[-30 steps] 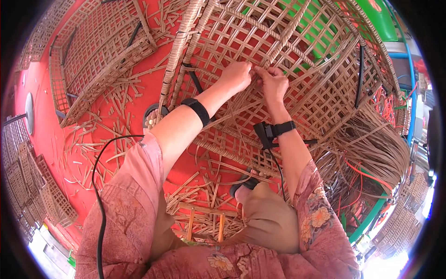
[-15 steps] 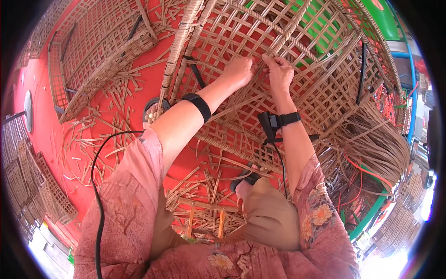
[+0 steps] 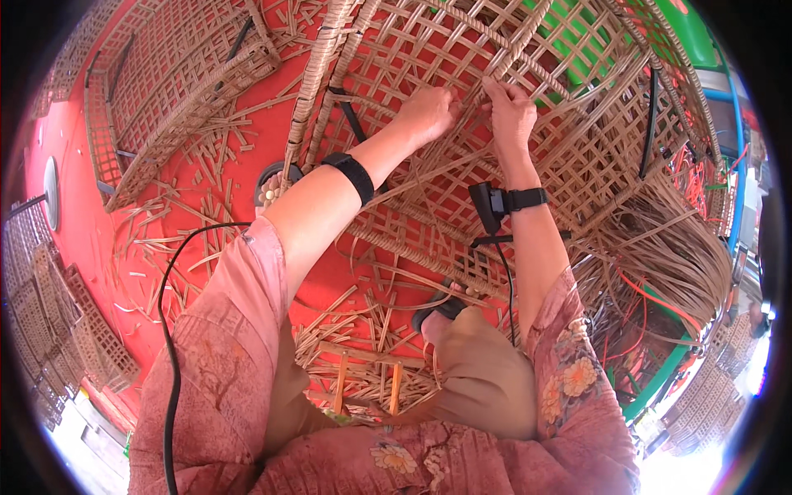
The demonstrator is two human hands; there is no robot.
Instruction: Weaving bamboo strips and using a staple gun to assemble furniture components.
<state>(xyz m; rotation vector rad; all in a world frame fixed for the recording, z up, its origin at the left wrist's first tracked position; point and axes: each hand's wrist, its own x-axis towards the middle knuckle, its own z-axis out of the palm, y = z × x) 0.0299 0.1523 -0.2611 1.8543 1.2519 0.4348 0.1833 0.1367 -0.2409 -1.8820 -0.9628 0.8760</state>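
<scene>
A large openwork woven frame [image 3: 388, 62] of brown flat strips stands in front of me, its thick wrapped edges joined by black ties. My left hand [image 3: 429, 114] is closed at the weave, fingertips curled; a strip runs beside it, but what the fingers pinch is hidden. A little to its right, my right hand [image 3: 512, 115] pinches a brown weaving strip [image 3: 490, 79] between thumb and fingers, by a wrapped rib of the frame. Long loose strips [image 3: 429, 177] slant across the lattice below both hands. Black straps circle both my forearms; the right one carries a small black device [image 3: 488, 206].
Another woven piece [image 3: 177, 82] lies at the far left on the red floor [image 3: 74, 272], amid cut strip scraps [image 3: 219, 194]. A thick bundle of strips [image 3: 672, 256] hangs at the right. Green plastic [image 3: 693, 37] stands behind the frame. A black cable [image 3: 169, 346] runs along my left arm.
My right hand has moved slightly right and up, and the gap between my hands has widened. The left hand has shifted only a little, and the view has moved slightly.
</scene>
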